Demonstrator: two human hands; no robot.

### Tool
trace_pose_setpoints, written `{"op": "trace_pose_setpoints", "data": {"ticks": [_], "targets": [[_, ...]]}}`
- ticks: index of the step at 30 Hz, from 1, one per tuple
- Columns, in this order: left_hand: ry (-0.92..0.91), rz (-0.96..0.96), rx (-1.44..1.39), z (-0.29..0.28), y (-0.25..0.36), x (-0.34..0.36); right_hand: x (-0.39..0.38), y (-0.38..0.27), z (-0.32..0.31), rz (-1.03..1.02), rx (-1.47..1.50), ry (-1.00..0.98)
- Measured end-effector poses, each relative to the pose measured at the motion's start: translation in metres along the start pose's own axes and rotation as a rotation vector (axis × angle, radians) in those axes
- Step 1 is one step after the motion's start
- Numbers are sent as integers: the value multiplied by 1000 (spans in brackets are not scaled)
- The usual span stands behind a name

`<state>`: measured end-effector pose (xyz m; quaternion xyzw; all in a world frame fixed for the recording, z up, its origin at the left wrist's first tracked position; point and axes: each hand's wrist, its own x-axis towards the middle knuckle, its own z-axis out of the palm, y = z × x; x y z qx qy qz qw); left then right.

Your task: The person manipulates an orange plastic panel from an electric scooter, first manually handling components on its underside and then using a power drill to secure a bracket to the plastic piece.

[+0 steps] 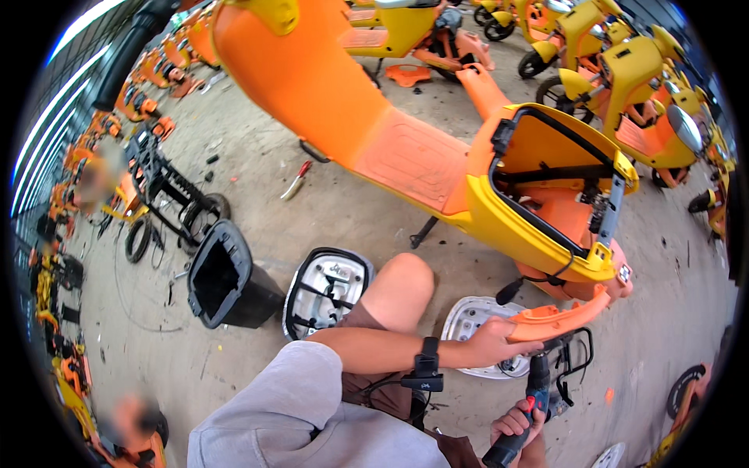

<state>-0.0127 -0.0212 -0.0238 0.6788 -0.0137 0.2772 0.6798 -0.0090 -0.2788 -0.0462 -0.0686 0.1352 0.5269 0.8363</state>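
A curved orange plastic part (568,315) is gripped in my left hand (495,343), just behind the tail of an orange and yellow scooter (417,160). My right hand (515,423) is closed around a dark cordless drill (538,378), its chuck pointing up close under the orange part and my left fingers. Whether the bit touches the part cannot be made out. Beneath my left hand lies a white, oval, shell-like panel (460,321). Beside the drill there is a black metal bracket (579,355). The scooter's seat area stands uncovered, with a black-edged opening (558,129).
To the left sit a black plastic bin (269,300) and a seat underside (294,312) with black straps. A red-handled tool (296,181) lies on the concrete floor. Beyond are a stripped black frame (168,183) and rows of scooters (624,101). Blurred people are at the left.
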Motion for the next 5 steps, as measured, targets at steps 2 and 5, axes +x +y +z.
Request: {"op": "trace_pose_setpoints", "data": {"ticks": [2,5], "targets": [[-33,-61,-10,4,-3,-1,-4,-1,-12,-3,103,-12],[-28,-34,29,4,-4,-2,-7,-7,-23,17,140,-2]]}}
